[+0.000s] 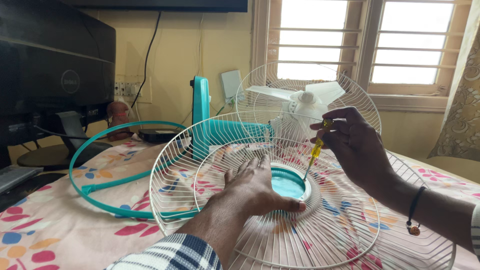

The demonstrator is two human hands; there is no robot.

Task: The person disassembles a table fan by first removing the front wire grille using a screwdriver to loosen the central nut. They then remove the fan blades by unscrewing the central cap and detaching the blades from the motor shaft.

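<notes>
Pressing my left hand [255, 187] flat, fingers spread, on the white wire fan guard [210, 165] lying on the flowered cloth of the counter [45, 225]; the palm grips nothing and my thumb lies along the rim of the guard's teal centre disc [286, 184]. My right hand [357, 145] is closed around a yellow-handled screwdriver [316, 149], held steeply tilted, tip down at the disc's right rim; I cannot make out what the tip touches. Behind stands the fan [305, 100], white blades inside its rear guard, on a teal body [230, 132]; its base is hidden by the wires. A teal ring [90, 150] lies to the left, partly under the guard. A dark monitor [50, 65] is cut off at the left edge.
</notes>
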